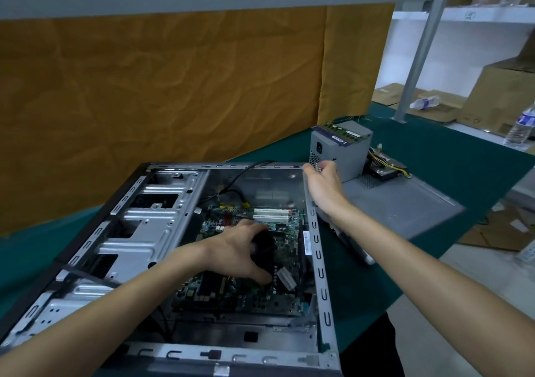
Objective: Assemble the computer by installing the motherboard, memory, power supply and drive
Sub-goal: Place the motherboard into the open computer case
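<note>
At frame centre, the left hand (243,249) curls its fingers around the black cooler (265,250) to seat the motherboard (254,272) inside the case (162,231), while the right hand (325,184) grips the case's upper-right corner, apparently steadying it.

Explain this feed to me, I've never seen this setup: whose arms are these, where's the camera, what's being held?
There is no robot: a person wears one camera on the head, looking down at their own arms. The left hand grips the black fan on the motherboard inside the open computer case. The right hand holds the case's far corner. On the green table wait the power supply, with memory sticks on top, and a drive behind it.
</note>
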